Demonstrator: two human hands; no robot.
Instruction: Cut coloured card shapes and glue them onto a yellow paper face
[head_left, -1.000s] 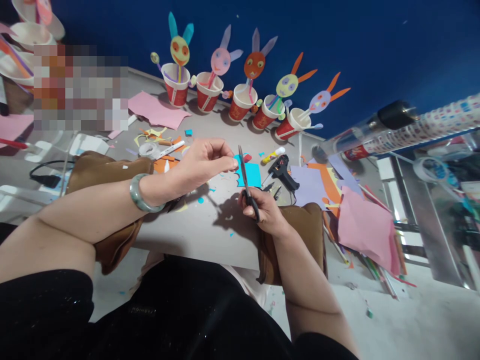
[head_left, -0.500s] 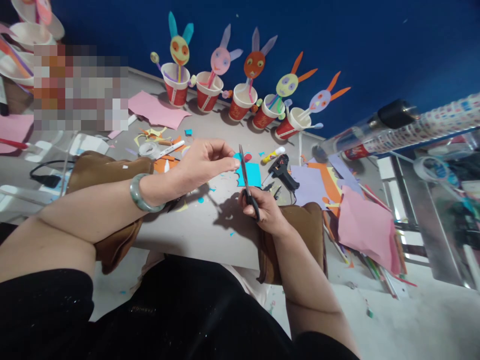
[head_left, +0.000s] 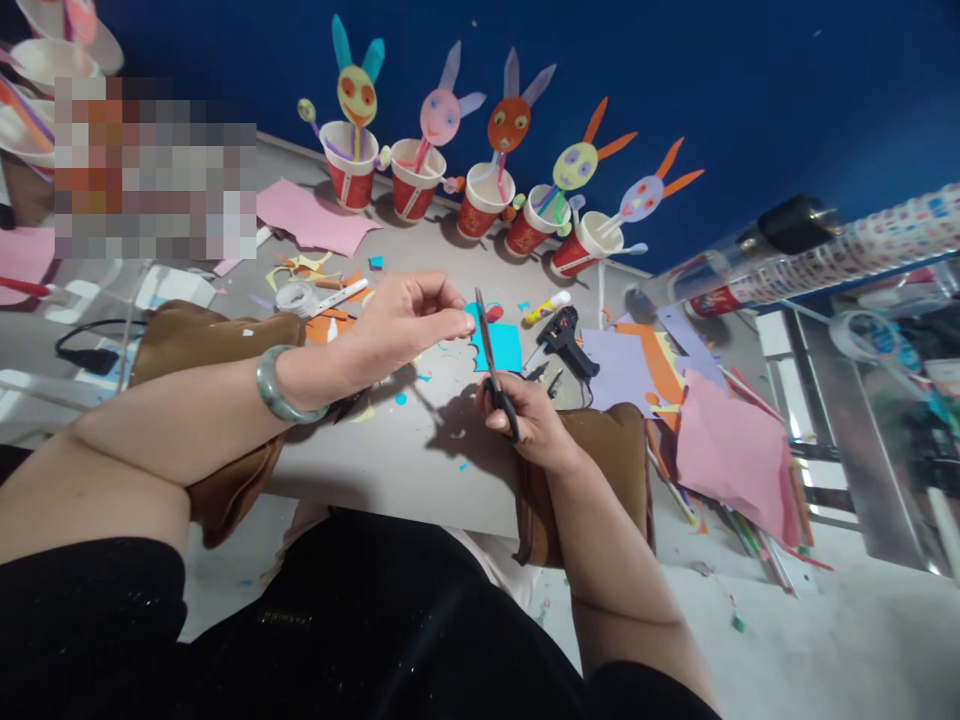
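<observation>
My left hand (head_left: 405, 325), a jade-like bangle on its wrist, is closed in a pinch at the upper left edge of a small bright blue sheet of paper (head_left: 508, 347). Scalloped notches run down that sheet's left side. In my right hand (head_left: 536, 420) is a pair of black-handled scissors (head_left: 487, 345), blades pointing up and away from me across the paper. The blades look nearly closed; whether paper lies between them I cannot make out. Tiny blue scraps (head_left: 401, 399) lie on the table below my hands.
Several red paper cups (head_left: 351, 185) with paper rabbit heads line the blue wall. A black glue gun (head_left: 566, 345) and a yellow glue stick (head_left: 547, 307) lie right of the paper. Brown cushions (head_left: 217, 335) flank my arms. Pink sheets (head_left: 731, 450) are stacked at right.
Both hands, the scissors and the blue paper stay almost where they were. The view has shifted very slightly.
</observation>
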